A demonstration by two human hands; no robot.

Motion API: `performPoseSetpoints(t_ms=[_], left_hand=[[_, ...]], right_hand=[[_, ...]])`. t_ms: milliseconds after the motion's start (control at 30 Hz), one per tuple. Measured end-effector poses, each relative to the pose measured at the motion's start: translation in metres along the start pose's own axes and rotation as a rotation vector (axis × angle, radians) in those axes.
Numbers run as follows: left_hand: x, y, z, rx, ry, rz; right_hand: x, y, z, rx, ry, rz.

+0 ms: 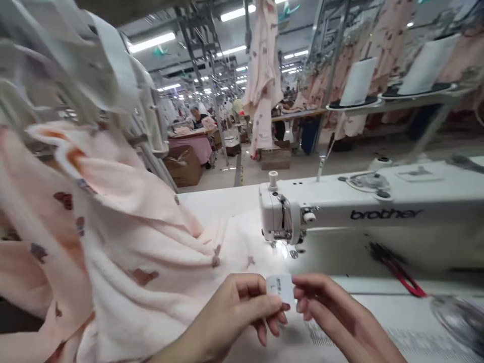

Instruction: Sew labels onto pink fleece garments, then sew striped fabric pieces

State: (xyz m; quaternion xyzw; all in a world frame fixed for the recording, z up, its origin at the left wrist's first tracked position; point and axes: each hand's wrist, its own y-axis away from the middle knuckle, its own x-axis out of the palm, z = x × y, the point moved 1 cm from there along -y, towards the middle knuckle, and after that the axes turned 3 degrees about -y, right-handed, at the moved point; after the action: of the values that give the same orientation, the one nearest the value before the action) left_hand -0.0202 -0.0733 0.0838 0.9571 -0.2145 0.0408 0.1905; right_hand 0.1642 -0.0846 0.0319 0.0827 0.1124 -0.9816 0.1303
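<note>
Pinching label [279, 285] with left hand [236, 308]; right hand [336, 308] grip loosely spread at label's edge; best kept flat.

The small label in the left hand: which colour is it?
The label is white with dark print, in the head view.

Ceiling lights [153, 42] glow above cardboard boxes [183, 169] on the floor [216, 177].

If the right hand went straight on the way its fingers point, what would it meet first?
Probably the white label held in the left hand; the right hand reaches its edge, though whether they touch is unclear.
</note>
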Motion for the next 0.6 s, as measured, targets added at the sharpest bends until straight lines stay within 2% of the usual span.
performPoseSetpoints(t_ms=[100, 233, 300, 400, 600], left_hand=[[0.001, 0.004, 0.013, -0.049, -0.140, 0.000], [-0.013, 0.005, 0.002, 0.059, -0.496, -0.172], [-0.017, 0.004, -0.004, 0.107, -0.446, -0.199], [-0.019, 0.001, -0.004, 0.089, -0.295, -0.162], [-0.018, -0.008, 0.008, 0.038, -0.273, -0.142]], right_hand=[[0.011, -0.013, 0.023, 0.119, -0.138, -0.012], [0.024, -0.016, 0.024, 0.171, -0.087, -0.084], [0.024, -0.014, 0.020, 0.196, -0.062, -0.058], [0.022, -0.013, 0.015, 0.230, -0.029, 0.005], [0.021, -0.013, 0.010, 0.201, -0.019, 0.011]])
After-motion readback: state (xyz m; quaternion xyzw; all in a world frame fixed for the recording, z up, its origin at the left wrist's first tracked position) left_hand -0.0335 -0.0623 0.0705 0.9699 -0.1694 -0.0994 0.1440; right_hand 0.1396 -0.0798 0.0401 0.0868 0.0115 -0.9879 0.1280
